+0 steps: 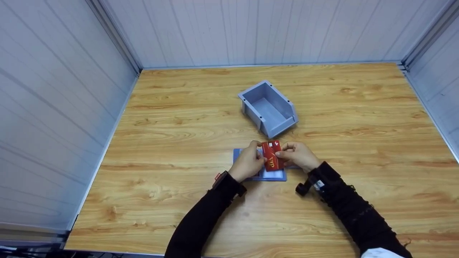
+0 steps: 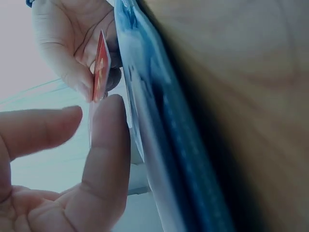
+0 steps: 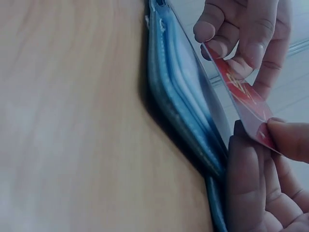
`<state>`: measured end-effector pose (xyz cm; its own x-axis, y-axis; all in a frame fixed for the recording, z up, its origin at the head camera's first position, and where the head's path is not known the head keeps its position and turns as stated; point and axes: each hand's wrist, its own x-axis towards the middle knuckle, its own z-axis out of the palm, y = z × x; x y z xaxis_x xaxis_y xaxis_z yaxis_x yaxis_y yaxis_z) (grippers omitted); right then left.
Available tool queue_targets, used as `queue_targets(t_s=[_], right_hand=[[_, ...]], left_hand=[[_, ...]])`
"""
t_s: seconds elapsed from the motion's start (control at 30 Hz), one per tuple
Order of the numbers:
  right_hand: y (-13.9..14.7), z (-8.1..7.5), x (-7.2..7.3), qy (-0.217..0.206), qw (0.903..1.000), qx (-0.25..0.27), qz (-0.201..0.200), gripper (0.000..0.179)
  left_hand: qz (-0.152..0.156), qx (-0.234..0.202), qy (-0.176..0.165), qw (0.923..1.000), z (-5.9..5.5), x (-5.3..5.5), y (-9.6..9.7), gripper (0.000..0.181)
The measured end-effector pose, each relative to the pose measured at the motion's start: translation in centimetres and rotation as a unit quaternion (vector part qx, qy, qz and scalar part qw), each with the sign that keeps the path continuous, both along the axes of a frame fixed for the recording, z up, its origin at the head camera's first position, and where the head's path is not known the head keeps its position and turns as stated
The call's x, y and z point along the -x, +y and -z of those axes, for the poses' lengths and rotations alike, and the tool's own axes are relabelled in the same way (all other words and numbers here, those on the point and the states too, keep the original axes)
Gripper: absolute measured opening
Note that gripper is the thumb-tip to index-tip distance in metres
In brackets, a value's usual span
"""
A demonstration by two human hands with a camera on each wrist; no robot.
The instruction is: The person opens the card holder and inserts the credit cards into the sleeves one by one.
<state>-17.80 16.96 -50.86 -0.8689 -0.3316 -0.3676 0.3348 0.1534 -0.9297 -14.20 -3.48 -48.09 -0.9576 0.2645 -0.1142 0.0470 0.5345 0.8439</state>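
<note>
A red card (image 1: pixel 271 162) with gold "VIP" lettering is tilted above an open blue wallet (image 1: pixel 278 176). My right hand (image 1: pixel 300 156) pinches the card's right edge, thumb on its printed face. Fingers of my left hand (image 1: pixel 247 162) are at the card's left edge. In the left wrist view, that hand's thumb (image 2: pixel 58 126) stands off the card, with a gap to the index finger (image 2: pixel 108 145). The wallet lies flat on the table, partly hidden by both hands; pale pockets and a stitched edge (image 3: pixel 181 116) show in the right wrist view.
A grey plastic bin (image 1: pixel 269 111) stands just beyond the wallet, its low front turned toward the lower right. The wood-grain table (image 1: pixel 172 136) is bounded by pale panel walls (image 1: pixel 200 32) at the back and sides.
</note>
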Motion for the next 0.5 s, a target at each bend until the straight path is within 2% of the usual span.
queue_targets(t_s=[0.33,0.5], right_hand=[[-0.19,-0.18,-0.04,-0.006,1.0000,0.000,-0.002,0.009],[-0.18,-0.40,-0.15,-0.008,0.9999,0.006,-0.007,0.003]], left_hand=[[-0.003,-0.023,0.033,0.9992,0.12,0.01,0.00,0.041],[-0.006,-0.046,0.031,0.9985,-0.15,0.02,-0.54,0.042]])
